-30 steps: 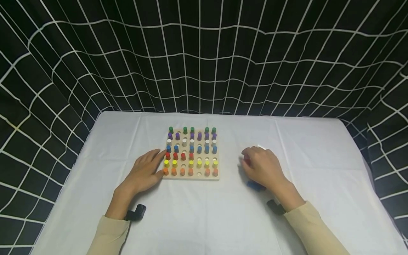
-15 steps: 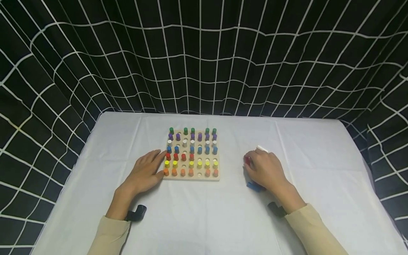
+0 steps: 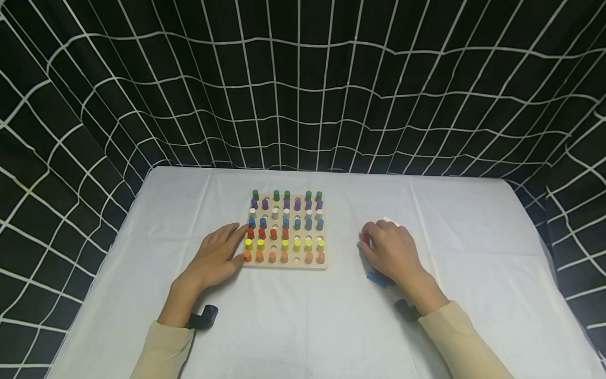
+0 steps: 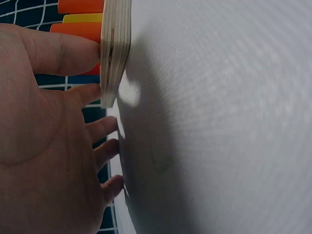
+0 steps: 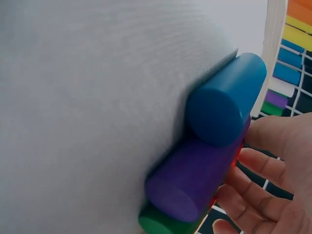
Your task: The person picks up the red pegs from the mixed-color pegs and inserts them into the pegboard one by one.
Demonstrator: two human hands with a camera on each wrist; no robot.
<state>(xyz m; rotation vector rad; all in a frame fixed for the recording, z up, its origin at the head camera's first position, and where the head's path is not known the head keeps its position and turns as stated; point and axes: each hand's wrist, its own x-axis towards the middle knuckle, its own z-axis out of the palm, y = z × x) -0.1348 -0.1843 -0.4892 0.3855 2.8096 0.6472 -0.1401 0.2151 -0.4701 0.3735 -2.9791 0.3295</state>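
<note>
My left hand (image 3: pixel 213 258) lies with its fingers extended at the left edge of a wooden pegboard (image 3: pixel 310 266), thumb and index finger touching its side. Rows of coloured pegs stand upright in the board, with some holes bare. To the right of it, my right hand (image 3: pixel 390 247) pinches a red peg (image 3: pixel 366 239) between thumb and fingers, close over the cloth. Beneath that hand lie a blue peg (image 5: pixel 226 100), a purple peg (image 5: pixel 192 178) and a green peg (image 5: pixel 165 222), side by side in the right wrist view. Most of the red peg is hidden there.
A white peg (image 3: pixel 387 219) peeks out just behind my right hand. White cloth (image 3: pixel 303 326) covers the table. Dark curtains with white netting (image 3: pixel 303 95) hang at the back and both sides.
My right hand shifts slightly over the loose pegs, and its fingers close in around the red peg. My left hand stays at the board's edge.
</note>
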